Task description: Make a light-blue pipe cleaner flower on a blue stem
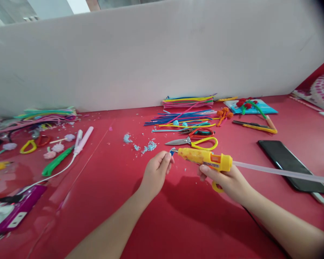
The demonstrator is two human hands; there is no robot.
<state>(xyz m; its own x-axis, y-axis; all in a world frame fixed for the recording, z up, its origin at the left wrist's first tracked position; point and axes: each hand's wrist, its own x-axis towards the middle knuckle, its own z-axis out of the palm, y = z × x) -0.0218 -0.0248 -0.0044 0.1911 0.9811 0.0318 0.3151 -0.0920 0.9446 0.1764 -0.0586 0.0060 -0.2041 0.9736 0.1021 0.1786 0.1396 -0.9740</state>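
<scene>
My right hand [226, 180] is wrapped round the handle of a yellow hot glue gun [202, 158], with a long clear glue stick [275, 172] sticking out of its back. The gun's nozzle points left, at a small blue piece [172, 152] pinched between the thumb and fingers of my left hand [157, 169]. Nozzle and blue piece look very close; whether they touch I cannot tell. What the blue piece is made into is too small to make out. Just beyond the gun lie scissors [178, 141] with red and yellow handles.
Light-blue fluff clippings [149, 146] lie left of the scissors. Behind are bundles of coloured pipe cleaners [189, 102]. A black phone [291, 162] rests at right. At left are a pink curling-iron-like tool [82, 142], a green-handled tool [58, 160] and a purple power strip [29, 205].
</scene>
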